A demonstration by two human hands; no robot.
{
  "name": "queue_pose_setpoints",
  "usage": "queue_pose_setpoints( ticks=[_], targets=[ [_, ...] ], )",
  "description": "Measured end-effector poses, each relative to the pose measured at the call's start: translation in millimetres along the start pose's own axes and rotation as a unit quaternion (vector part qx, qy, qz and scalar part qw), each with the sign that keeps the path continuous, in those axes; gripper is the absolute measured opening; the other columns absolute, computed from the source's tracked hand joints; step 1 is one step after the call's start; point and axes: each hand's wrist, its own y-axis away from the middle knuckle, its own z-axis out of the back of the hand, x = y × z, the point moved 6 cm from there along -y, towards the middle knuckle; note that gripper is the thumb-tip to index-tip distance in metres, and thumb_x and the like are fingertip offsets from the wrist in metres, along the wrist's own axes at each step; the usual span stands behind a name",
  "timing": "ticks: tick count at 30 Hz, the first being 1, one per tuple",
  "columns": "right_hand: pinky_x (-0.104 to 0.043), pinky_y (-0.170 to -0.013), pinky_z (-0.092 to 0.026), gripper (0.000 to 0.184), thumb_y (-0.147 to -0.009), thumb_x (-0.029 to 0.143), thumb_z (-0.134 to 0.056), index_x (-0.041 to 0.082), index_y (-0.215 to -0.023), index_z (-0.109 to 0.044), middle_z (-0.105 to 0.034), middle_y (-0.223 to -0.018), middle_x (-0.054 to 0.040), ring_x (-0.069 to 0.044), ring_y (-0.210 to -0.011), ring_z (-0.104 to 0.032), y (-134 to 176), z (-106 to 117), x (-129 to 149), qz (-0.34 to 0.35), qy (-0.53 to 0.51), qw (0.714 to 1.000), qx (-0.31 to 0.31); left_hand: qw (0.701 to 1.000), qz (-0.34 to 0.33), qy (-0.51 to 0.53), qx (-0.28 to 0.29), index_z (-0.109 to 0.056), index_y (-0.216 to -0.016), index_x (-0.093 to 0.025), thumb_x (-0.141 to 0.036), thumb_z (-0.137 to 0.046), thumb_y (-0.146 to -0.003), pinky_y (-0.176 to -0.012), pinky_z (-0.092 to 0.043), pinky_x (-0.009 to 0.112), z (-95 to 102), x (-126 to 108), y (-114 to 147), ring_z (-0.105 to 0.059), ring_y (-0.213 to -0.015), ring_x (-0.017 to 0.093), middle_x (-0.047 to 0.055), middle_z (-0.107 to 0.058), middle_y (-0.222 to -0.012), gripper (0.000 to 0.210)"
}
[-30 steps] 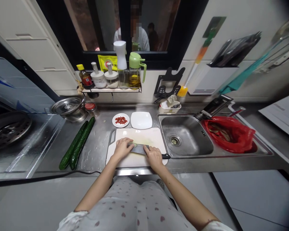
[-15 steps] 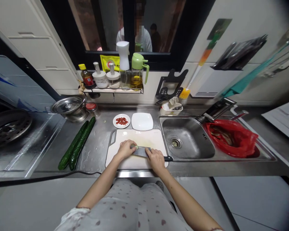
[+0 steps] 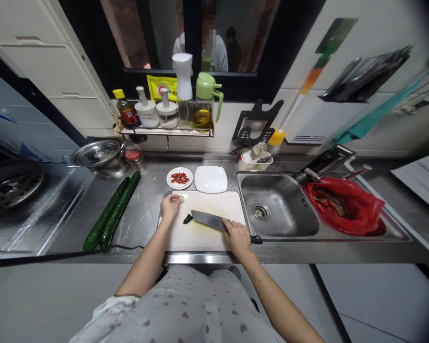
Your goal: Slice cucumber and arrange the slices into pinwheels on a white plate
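Note:
My right hand (image 3: 239,238) is wrapped round the kitchen knife (image 3: 210,219), its broad blade lying low over the cutting board and pointing left. Closed at the board's upper left corner, my left hand (image 3: 170,206) pinches a small pale round slice (image 3: 181,199) that looks like cucumber. A dark green vegetable piece (image 3: 188,218) rests on the white cutting board (image 3: 203,240) by the knife's tip. Behind the board stand a round plate of chopped red pieces (image 3: 179,178) and a white square plate (image 3: 210,179). Two whole cucumbers (image 3: 110,214) lie on the counter to the left.
A sink (image 3: 279,205) adjoins the board on the right, with a red plastic bag (image 3: 346,209) beyond it. At the back left are a lidded steel pot (image 3: 105,159) and a red-capped jar (image 3: 136,160). Seasoning bottles fill a wall rack (image 3: 168,131).
My left hand has moved left and away from the blade with the small slice. The knife has shifted slightly right, its blade now angled, and the dark green piece shows on the board.

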Motion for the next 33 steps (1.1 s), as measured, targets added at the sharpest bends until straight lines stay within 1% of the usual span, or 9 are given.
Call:
queue_pose_setpoints(
  ticks=[3, 6, 10, 17, 23, 26, 29, 33],
  targets=[
    [-0.029, -0.083, -0.032, 0.042, -0.089, 0.025, -0.052, 0.025, -0.131, -0.052, -0.065, -0.104, -0.0084, -0.020, -0.100, -0.056, 0, -2, -6, -0.016, -0.002, 1.000, 0.000, 0.997, 0.060, 0.004, -0.042, -0.067, -0.093, -0.024, -0.029, -0.062, -0.074, -0.071, -0.044, 0.026, 5.7, 9, -8, -0.065, -0.079, 0.016, 0.001, -0.072, -0.084, 0.020],
    [-0.029, -0.083, -0.032, 0.043, -0.087, 0.025, -0.054, 0.025, -0.130, -0.054, -0.066, -0.104, -0.0073, -0.020, -0.100, -0.057, 0, -4, -10, -0.026, -0.010, 1.000, -0.006, 0.995, 0.072, -0.027, -0.066, -0.066, -0.095, -0.025, -0.027, -0.061, -0.074, -0.075, -0.042, 0.029, 5.3, 8, -10, -0.064, -0.083, 0.018, 0.001, -0.073, -0.082, 0.021],
    [-0.028, -0.083, -0.033, 0.042, -0.086, 0.024, -0.054, 0.025, -0.128, -0.055, -0.067, -0.102, -0.0065, -0.020, -0.098, -0.058, 0, -6, -13, -0.033, -0.020, 0.999, -0.009, 0.993, 0.063, -0.070, -0.074, -0.066, -0.095, -0.026, -0.024, -0.059, -0.075, -0.079, -0.040, 0.032, 1.8, 5, -10, -0.064, -0.086, 0.021, 0.003, -0.073, -0.084, 0.021],
    [-0.028, -0.083, -0.034, 0.043, -0.086, 0.025, -0.053, 0.026, -0.129, -0.054, -0.067, -0.105, -0.0071, -0.019, -0.100, -0.058, 0, -9, -15, -0.040, -0.019, 0.999, 0.007, 0.987, 0.044, -0.129, -0.084, -0.068, -0.097, -0.026, -0.022, -0.053, -0.079, -0.088, -0.036, 0.038, 0.7, 1, -15, -0.064, -0.091, 0.025, 0.007, -0.072, -0.087, 0.023],
    [-0.027, -0.083, -0.034, 0.042, -0.086, 0.025, -0.053, 0.026, -0.128, -0.055, -0.067, -0.104, -0.0066, -0.019, -0.098, -0.058, 0, -9, -16, -0.043, -0.026, 0.999, 0.002, 0.985, 0.034, -0.151, -0.076, -0.068, -0.098, -0.025, -0.023, -0.050, -0.082, -0.088, -0.035, 0.039, 0.7, -1, -16, -0.063, -0.094, 0.026, 0.009, -0.072, -0.090, 0.024],
    [-0.027, -0.083, -0.034, 0.041, -0.086, 0.025, -0.053, 0.026, -0.127, -0.056, -0.067, -0.103, -0.0060, -0.019, -0.098, -0.059, 0, -10, -17, -0.046, -0.029, 0.999, 0.001, 0.984, 0.030, -0.162, -0.072, -0.070, -0.094, -0.023, -0.024, -0.048, -0.084, -0.086, -0.036, 0.041, 0.8, -2, -15, -0.062, -0.094, 0.027, 0.011, -0.071, -0.095, 0.024],
    [-0.027, -0.082, -0.034, 0.040, -0.086, 0.024, -0.053, 0.026, -0.126, -0.056, -0.068, -0.103, -0.0054, -0.019, -0.098, -0.059, 0, -11, -17, -0.047, -0.029, 0.998, -0.002, 0.981, 0.027, -0.178, -0.071, -0.072, -0.090, -0.023, -0.026, -0.050, -0.084, -0.086, -0.036, 0.043, 1.8, -3, -14, -0.060, -0.097, 0.029, 0.013, -0.069, -0.098, 0.023],
    [-0.027, -0.081, -0.034, 0.038, -0.086, 0.024, -0.053, 0.026, -0.124, -0.058, -0.069, -0.101, -0.0047, -0.019, -0.097, -0.060, 0, -11, -16, -0.047, -0.038, 0.998, -0.009, 0.983, 0.016, -0.166, -0.080, -0.072, -0.091, -0.024, -0.028, -0.051, -0.084, -0.087, -0.036, 0.044, 4.7, -6, -10, -0.058, -0.100, 0.030, 0.012, -0.068, -0.099, 0.022]
  ],
)
